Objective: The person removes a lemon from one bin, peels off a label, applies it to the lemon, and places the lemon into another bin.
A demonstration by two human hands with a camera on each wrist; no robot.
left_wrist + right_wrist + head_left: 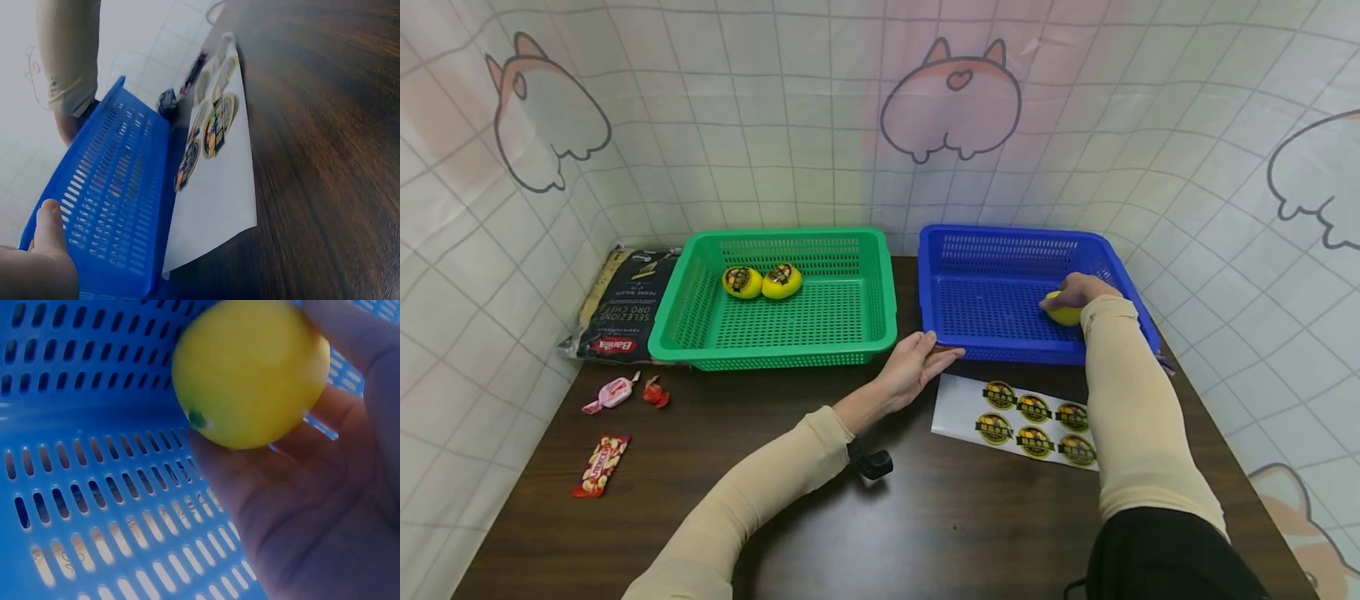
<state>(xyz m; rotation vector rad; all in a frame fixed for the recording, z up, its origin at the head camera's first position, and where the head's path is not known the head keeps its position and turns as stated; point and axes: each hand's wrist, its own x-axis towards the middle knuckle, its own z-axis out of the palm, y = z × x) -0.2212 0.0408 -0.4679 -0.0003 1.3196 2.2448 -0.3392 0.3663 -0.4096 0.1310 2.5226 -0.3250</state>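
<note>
In the head view my right hand [1086, 289] reaches into the blue basket [985, 348] on the right and grips a yellow lemon [1063, 314]. The right wrist view shows the lemon [250, 375] between thumb and fingers, its green stem end visible and no sticker on the side facing the camera. My left hand [912, 367] holds the blue basket by its near left corner, the thumb [49, 228] against the basket's edge. Just in front of the basket lies a white sheet [955, 408] bearing several round black-and-yellow stickers [1034, 442], partly covered by my right forearm.
To the left stands a green basket [775, 354] with two stickered lemons [782, 282] inside. Beyond it lies a black pasta bag [628, 300]. A pink-wrapped candy [613, 392], a small red candy [656, 392] and a red snack packet [602, 467] lie on the table's left.
</note>
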